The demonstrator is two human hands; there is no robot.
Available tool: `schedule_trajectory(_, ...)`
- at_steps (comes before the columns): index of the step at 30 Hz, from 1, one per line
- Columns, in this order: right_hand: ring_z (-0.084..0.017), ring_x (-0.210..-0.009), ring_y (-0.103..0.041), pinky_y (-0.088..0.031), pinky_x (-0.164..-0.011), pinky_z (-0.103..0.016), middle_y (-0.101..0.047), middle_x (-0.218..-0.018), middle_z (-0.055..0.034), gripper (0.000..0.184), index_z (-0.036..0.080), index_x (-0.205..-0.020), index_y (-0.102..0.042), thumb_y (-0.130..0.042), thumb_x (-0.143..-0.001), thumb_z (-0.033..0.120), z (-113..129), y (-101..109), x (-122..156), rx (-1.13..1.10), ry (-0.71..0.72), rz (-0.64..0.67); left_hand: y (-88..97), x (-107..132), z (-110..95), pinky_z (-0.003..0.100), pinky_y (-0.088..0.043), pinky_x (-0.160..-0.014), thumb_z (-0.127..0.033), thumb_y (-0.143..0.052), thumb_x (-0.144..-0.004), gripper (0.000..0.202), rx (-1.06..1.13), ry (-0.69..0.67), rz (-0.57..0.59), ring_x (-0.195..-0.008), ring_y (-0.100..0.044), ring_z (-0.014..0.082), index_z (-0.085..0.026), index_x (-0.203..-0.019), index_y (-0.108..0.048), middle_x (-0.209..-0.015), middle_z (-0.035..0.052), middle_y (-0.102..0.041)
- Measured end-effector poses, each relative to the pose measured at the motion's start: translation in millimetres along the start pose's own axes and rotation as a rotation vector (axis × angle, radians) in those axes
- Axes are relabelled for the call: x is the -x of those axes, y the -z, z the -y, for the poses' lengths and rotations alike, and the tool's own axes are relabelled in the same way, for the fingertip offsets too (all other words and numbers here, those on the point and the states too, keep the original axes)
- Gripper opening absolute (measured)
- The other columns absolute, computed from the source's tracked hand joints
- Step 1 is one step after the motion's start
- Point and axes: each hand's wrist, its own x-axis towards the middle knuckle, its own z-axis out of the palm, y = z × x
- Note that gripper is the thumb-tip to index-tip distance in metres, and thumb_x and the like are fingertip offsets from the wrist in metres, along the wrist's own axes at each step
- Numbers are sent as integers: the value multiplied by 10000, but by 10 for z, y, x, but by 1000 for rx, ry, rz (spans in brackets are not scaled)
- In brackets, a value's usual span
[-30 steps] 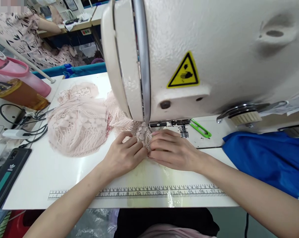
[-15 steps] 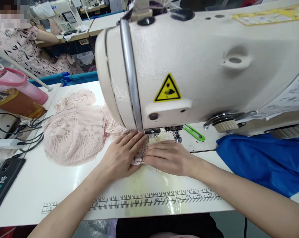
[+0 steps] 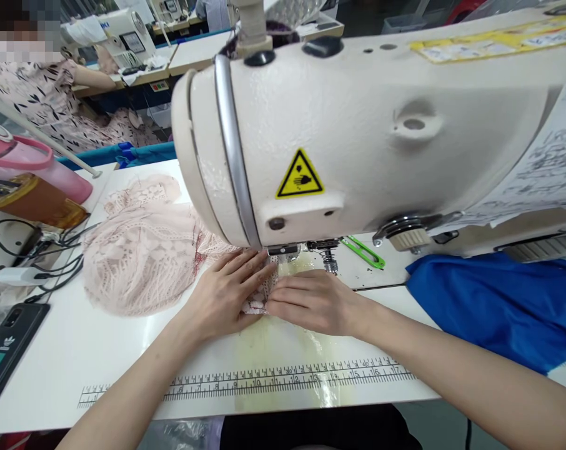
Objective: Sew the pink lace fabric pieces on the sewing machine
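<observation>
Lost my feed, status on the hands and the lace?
Left hand and right hand flat on pink lace, pressing it at presser foot. Sewing machine head hides the needle. Green snips lie behind, clear.

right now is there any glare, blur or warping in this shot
Head view: soft glare sheens the white table left of the left hand; the sewing machine bulges and curves from wide-angle distortion; a person's face at top left is pixelated; both hands, right hand included, and the pink lace look sharp.
</observation>
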Motion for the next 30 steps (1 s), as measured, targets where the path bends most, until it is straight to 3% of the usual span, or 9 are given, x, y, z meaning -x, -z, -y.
schedule_trajectory(24, -120, -807, -642, -524, -730, -235, -712, -771, 10, 265, 229, -871, -710, -484, -957, 121, -55, -42, 114, 42, -124, 62, -29, -68, -118, 490, -397, -1073, -501, -502, -935, 584, -15, 117, -35, -1270, -551, 313, -171, -1416, -515, -1401, 123, -580)
schedule_trajectory(30, -115, -831, -635, -461, -650, -231, -692, -741, 25, 264, 219, -827, -683, -480, -946, 98, -74, -45, 131, 132, -139, 38, -2, -80, -142, 499, -406, -1060, -508, -500, -942, 557, -16, 119, -46, -1261, -555, 320, -181, -1392, -545, -1391, 135, -584)
